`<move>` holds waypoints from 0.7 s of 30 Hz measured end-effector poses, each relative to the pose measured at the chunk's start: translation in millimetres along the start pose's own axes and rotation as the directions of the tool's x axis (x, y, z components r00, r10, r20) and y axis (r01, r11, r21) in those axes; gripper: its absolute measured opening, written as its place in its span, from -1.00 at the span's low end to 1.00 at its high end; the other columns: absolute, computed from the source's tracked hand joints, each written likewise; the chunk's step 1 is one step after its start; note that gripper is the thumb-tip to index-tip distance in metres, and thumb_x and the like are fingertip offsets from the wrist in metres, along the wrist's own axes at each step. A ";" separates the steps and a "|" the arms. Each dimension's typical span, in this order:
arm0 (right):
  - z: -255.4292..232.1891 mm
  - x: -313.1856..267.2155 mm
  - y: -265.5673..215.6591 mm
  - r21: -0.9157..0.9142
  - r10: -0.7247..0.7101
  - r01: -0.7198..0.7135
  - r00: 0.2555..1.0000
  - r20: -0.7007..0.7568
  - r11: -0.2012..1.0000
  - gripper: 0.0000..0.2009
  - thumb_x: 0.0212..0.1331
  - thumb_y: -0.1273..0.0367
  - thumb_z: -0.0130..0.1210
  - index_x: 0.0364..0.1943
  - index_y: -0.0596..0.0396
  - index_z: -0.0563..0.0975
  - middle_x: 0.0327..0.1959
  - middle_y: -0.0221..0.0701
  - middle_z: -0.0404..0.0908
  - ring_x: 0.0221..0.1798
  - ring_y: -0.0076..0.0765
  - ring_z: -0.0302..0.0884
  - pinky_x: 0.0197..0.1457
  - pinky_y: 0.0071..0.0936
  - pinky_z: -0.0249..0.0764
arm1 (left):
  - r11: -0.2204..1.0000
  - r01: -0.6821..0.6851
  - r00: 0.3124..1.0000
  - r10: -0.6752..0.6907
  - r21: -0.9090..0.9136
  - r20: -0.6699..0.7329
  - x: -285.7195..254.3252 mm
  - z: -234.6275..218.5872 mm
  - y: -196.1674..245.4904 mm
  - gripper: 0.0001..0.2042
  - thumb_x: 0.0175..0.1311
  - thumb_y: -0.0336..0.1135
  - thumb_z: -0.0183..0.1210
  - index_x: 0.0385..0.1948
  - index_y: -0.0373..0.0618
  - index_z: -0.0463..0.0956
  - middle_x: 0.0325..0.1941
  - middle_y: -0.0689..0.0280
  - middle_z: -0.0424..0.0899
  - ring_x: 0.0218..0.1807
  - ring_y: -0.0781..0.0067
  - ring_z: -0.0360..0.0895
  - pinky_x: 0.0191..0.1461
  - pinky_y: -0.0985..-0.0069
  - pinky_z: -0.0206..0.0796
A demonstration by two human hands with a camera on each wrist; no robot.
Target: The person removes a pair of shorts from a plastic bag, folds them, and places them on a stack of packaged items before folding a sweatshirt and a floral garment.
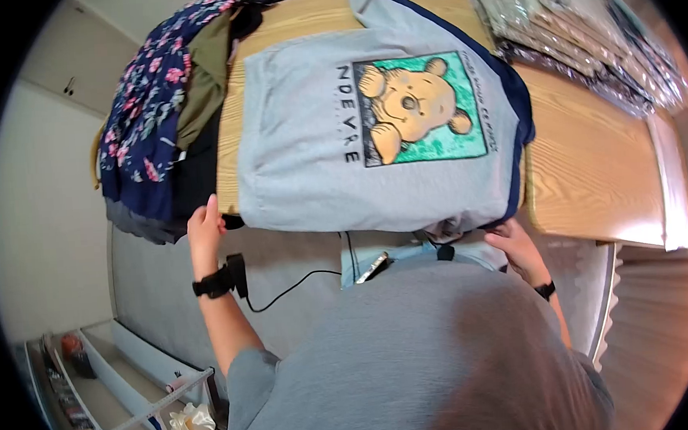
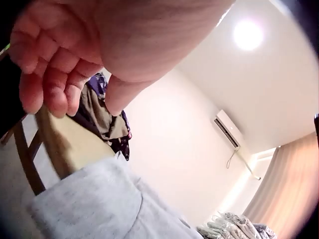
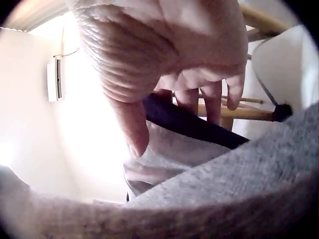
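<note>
A light grey sweatshirt (image 1: 301,162) with navy sleeve stripes and a printed bear picture lies face up across the wooden table, hem towards the left and one sleeve stretched to the far edge. My left hand (image 1: 205,230) is beside the table's near left corner, its fingers loosely bent and nothing in them; in the left wrist view the hand (image 2: 119,45) hangs above the hem (image 2: 99,204). At the near right, my right hand (image 1: 517,250) grips the near sleeve at the shoulder. The right wrist view shows the thumb in front of the grey and navy cloth (image 3: 184,144), fingers partly behind it.
Dark, floral and olive clothes (image 1: 145,125) are heaped left of the table (image 1: 594,176). Plastic-wrapped garments (image 1: 577,35) are stacked at the back right. A phone (image 1: 372,268) and a black cable (image 1: 289,284) are near my body. A shelf rack (image 1: 140,424) stands at lower left.
</note>
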State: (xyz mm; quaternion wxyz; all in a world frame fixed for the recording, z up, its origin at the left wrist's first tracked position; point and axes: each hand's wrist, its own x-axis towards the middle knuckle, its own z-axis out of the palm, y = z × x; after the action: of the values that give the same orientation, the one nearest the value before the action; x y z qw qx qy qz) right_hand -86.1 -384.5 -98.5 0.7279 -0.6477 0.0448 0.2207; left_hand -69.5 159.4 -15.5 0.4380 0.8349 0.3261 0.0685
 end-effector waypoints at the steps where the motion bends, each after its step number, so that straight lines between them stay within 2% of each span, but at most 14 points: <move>1: 0.7 1.6 1.6 -0.007 0.051 -0.050 0.998 0.037 0.999 -0.36 -0.01 0.36 0.23 0.20 0.23 0.23 0.10 -0.27 0.40 0.14 -0.36 0.32 0.23 -0.40 0.19 | 0.997 0.072 0.997 -0.072 -0.018 0.012 -10.4 2.4 -2.5 -0.62 0.24 0.02 0.05 -0.50 -0.17 0.49 -0.61 0.38 0.48 -0.57 0.63 0.40 -0.49 0.66 0.20; 3: 6.3 8.9 -4.1 -0.094 0.104 -0.096 0.991 0.082 0.991 -0.44 0.01 0.33 0.22 0.11 0.26 0.33 0.04 -0.27 0.46 0.10 -0.37 0.35 0.20 -0.44 0.23 | 0.994 0.108 0.992 -0.106 -0.021 0.063 -23.9 14.0 -12.7 -0.64 0.26 0.02 0.03 -0.39 -0.15 0.50 -0.47 0.40 0.53 -0.45 0.64 0.43 -0.38 0.65 0.22; 4: 10.1 6.9 -9.7 -0.098 0.107 -0.101 0.992 0.067 0.990 -0.44 0.01 0.33 0.22 0.11 0.26 0.33 0.04 -0.27 0.46 0.10 -0.37 0.35 0.20 -0.44 0.23 | 0.986 0.074 0.987 -0.052 -0.149 0.149 -26.3 20.9 -23.8 -0.64 0.27 0.03 0.01 -0.34 -0.13 0.49 -0.41 0.44 0.54 -0.40 0.66 0.44 -0.33 0.66 0.22; 5: 15.6 4.0 -19.6 -0.227 0.053 -0.044 0.998 0.030 0.973 -0.46 0.01 0.32 0.22 0.09 0.28 0.35 0.01 -0.28 0.48 0.07 -0.40 0.36 0.17 -0.47 0.25 | 0.960 0.051 0.975 0.013 -0.277 0.223 -27.2 25.1 -33.7 -0.63 0.28 0.05 -0.02 -0.28 -0.11 0.48 -0.35 0.49 0.55 -0.34 0.69 0.45 -0.29 0.68 0.21; 6: 17.3 -0.1 -29.5 -0.354 -0.008 0.009 1.000 0.004 0.935 -0.48 0.02 0.31 0.22 0.06 0.29 0.37 -0.02 -0.30 0.49 0.04 -0.42 0.37 0.14 -0.50 0.27 | 0.955 0.086 0.954 0.004 -0.284 0.301 -29.8 26.3 -38.6 -0.70 0.30 -0.02 -0.03 -0.28 -0.07 0.46 -0.27 0.49 0.55 -0.26 0.71 0.45 -0.22 0.67 0.22; 7: 13.0 -5.6 -38.0 -0.359 -0.010 0.010 1.000 0.002 0.933 -0.48 0.02 0.31 0.22 0.06 0.29 0.37 -0.02 -0.30 0.49 0.04 -0.42 0.37 0.14 -0.50 0.27 | 0.953 0.086 0.953 0.006 -0.289 0.302 -33.7 27.3 -40.4 -0.70 0.30 -0.02 -0.03 -0.28 -0.07 0.46 -0.27 0.49 0.55 -0.26 0.71 0.45 -0.22 0.67 0.22; 9: -3.2 -17.1 -52.9 -0.339 0.155 -0.113 0.983 0.100 0.934 -0.47 0.03 0.31 0.21 0.07 0.31 0.36 -0.03 -0.32 0.49 0.00 -0.45 0.38 0.11 -0.51 0.28 | 0.831 0.143 0.956 0.026 -0.537 0.294 -46.4 27.7 -31.1 -0.81 0.32 -0.18 -0.01 -0.39 -0.08 0.43 -0.36 0.48 0.53 -0.37 0.70 0.41 -0.27 0.67 0.24; 11: -5.8 -35.7 -60.0 0.058 -0.083 0.083 0.997 -0.006 0.995 -0.48 0.00 0.38 0.18 0.07 0.34 0.34 -0.03 -0.31 0.48 -0.02 -0.45 0.40 0.10 -0.51 0.29 | 0.780 0.142 0.962 0.037 -0.610 0.271 -52.7 19.2 -20.4 -0.87 0.32 -0.25 -0.01 -0.39 -0.05 0.39 -0.40 0.50 0.51 -0.38 0.73 0.39 -0.30 0.68 0.22; 13: 2.2 -45.4 -79.3 0.318 -0.155 0.155 0.988 -0.024 0.935 -0.46 -0.01 0.38 0.16 0.09 0.35 0.32 0.00 -0.31 0.47 0.01 -0.40 0.41 0.11 -0.48 0.30 | 0.770 0.140 0.935 0.104 -0.622 0.339 -47.8 13.1 -22.6 -0.87 0.32 -0.23 -0.01 -0.38 -0.03 0.39 -0.42 0.52 0.50 -0.40 0.77 0.37 -0.34 0.68 0.21; 15: -11.7 -40.7 -68.3 0.266 -0.173 0.163 0.985 0.015 0.950 -0.46 0.04 0.36 0.13 0.12 0.34 0.28 0.04 -0.28 0.46 0.06 -0.37 0.40 0.13 -0.46 0.30 | 0.773 0.138 0.935 0.105 -0.619 0.339 -47.7 24.1 -27.9 -0.87 0.32 -0.20 0.00 -0.34 -0.01 0.38 -0.45 0.55 0.44 -0.44 0.77 0.33 -0.38 0.68 0.19; 17: -17.7 -34.4 -63.9 0.201 -0.015 0.016 1.000 -0.002 0.980 -0.49 0.11 0.36 0.08 0.14 0.33 0.28 0.07 -0.27 0.44 0.09 -0.37 0.39 0.14 -0.47 0.30 | 0.732 0.281 0.902 0.021 -0.621 0.432 -47.5 35.2 -35.0 -0.82 0.29 -0.15 0.03 -0.25 -0.02 0.36 -0.48 0.58 0.35 -0.46 0.76 0.27 -0.39 0.68 0.18; 18: -13.6 -35.5 -62.3 0.228 -0.058 0.054 0.998 0.014 0.972 -0.52 0.16 0.35 0.06 0.13 0.32 0.28 0.06 -0.27 0.44 0.08 -0.39 0.39 0.13 -0.47 0.30 | 0.763 0.302 0.888 -0.007 -0.572 0.460 -50.4 41.2 -34.8 -0.72 0.26 -0.11 0.07 -0.13 -0.04 0.33 -0.50 0.58 0.28 -0.46 0.76 0.23 -0.37 0.68 0.18; 19: -10.1 -37.1 -62.2 0.229 -0.057 0.051 0.998 0.021 0.972 -0.52 0.16 0.35 0.06 0.13 0.32 0.28 0.06 -0.27 0.44 0.08 -0.39 0.39 0.13 -0.47 0.30 | 0.803 0.314 0.858 -0.012 -0.507 0.513 -46.6 44.5 -42.1 -0.66 0.25 -0.10 0.08 -0.06 -0.09 0.36 -0.40 0.56 0.40 -0.42 0.76 0.26 -0.31 0.67 0.22; 21: -5.4 -41.1 -60.5 0.292 -0.079 0.083 0.997 -0.025 0.953 -0.52 0.18 0.33 0.06 0.13 0.33 0.28 0.07 -0.28 0.44 0.08 -0.42 0.39 0.14 -0.48 0.30 | 0.866 0.192 0.830 0.107 -0.461 0.548 -51.8 51.4 -42.6 -0.66 0.24 -0.14 0.10 -0.06 -0.16 0.39 -0.26 0.50 0.49 -0.35 0.74 0.33 -0.25 0.65 0.24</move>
State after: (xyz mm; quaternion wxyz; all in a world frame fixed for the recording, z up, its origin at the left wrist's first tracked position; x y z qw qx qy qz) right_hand -98.9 -404.4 -29.0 0.8239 -0.5355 0.0552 0.1773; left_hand -109.8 110.0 -70.9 0.7149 0.6687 0.1747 -0.1057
